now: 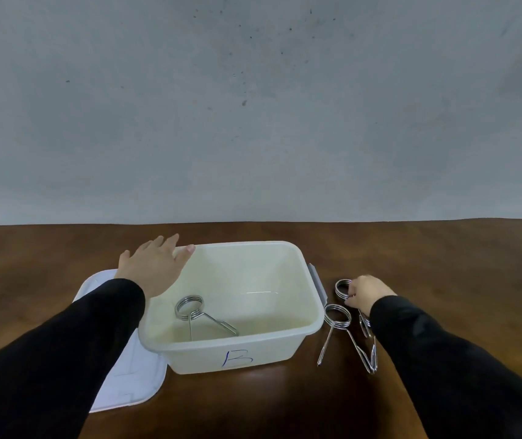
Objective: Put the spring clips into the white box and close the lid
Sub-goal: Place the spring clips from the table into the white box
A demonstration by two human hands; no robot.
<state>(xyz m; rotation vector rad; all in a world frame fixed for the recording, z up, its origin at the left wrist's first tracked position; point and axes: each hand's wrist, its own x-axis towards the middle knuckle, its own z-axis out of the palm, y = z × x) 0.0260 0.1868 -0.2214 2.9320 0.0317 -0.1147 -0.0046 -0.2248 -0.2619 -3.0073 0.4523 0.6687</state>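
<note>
White box: white box [234, 353] stands open on the table, with a blue letter "B" handwritten on its near wall and a grey latch [316, 282] on its right side.
Lid: the lid [123, 384] lies flat on the table at the left of the box, partly under the left sleeve.
Clip inside: one spring clip [194, 310] of silver wire lies on the bottom of the box, near its left wall.
Clips outside: two clips are on the table just right of the box, the nearer clip [338, 318] free, the farther clip [343, 288] under the right hand.
Left hand: the left hand [155, 267] is spread flat with fingers released, over the far left corner of the box (real contact with the rim cannot be told).
Right hand: the right hand [369, 293] grasps the coil of the farther clip, fingers curled on it.
Table: brown wooden table [443, 264], glossy, before a grey wall [253, 106].
</note>
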